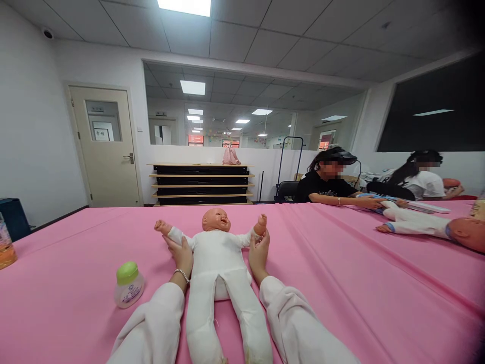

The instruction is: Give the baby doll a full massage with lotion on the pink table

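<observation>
A baby doll (217, 258) with a white cloth body lies on its back on the pink-covered table (318, 293), its head away from me and its arms raised to the sides. My left hand (182, 254), with a beaded bracelet at the wrist, is wrapped round the doll's arm on the left. On the other side, my right hand (259, 251) grips the doll's other arm just below its small plastic hand. Part of my fingers is hidden behind the doll's arms. Left of my left forearm stands a small jar (129, 285) with a green lid.
A bottle with orange contents (6, 247) stands at the far left edge. On the right, a person in black (328, 182) handles another doll (428, 225); a second person in white (424, 177) sits beyond. Behind the table is a low shelf (202, 184).
</observation>
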A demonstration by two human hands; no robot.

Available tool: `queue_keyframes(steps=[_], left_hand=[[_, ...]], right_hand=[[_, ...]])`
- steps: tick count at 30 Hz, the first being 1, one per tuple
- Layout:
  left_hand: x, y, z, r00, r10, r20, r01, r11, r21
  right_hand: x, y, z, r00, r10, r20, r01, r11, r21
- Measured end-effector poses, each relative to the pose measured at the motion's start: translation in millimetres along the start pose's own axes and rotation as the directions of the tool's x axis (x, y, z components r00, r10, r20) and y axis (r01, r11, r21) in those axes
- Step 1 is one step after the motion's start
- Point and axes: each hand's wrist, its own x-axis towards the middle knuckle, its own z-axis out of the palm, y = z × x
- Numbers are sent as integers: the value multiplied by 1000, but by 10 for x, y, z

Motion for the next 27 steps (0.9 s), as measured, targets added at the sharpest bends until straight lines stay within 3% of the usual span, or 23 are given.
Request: queue_keyframes(steps=[2,4,7,11,17,19,22,25,27], left_hand=[[-45,81,-18,1000,17,16,-17,1000,1],[-79,129,-28,987,131,98,-133,991,18],[-95,133,-33,907,345,240,-380,917,120],[-73,107,-67,815,439,378,-538,816,212],[-60,112,-115,792,439,424,-556,805,207],[-64,109,-110,825,412,388,-507,842,183],[-63,103,-104,905,303,300,-356,924,140],[-49,95,-110,958,150,243,-192,969,157],[-35,84,-112,970,77,230,-113,982,150]], right_hand=[[-38,-24,28,979,-144,145,148,989,-15],[-65,-20,64,911,-263,317,293,955,-51],[-74,11,105,821,-333,463,436,890,-134],[-54,23,104,806,-301,511,451,870,-198],[-34,54,86,740,-338,581,455,889,-62],[-38,77,93,762,-315,566,384,923,-2],[-59,59,103,855,-217,470,203,976,82],[-75,-2,96,947,-49,318,-13,982,188],[-59,-6,82,971,85,225,-138,963,230]])
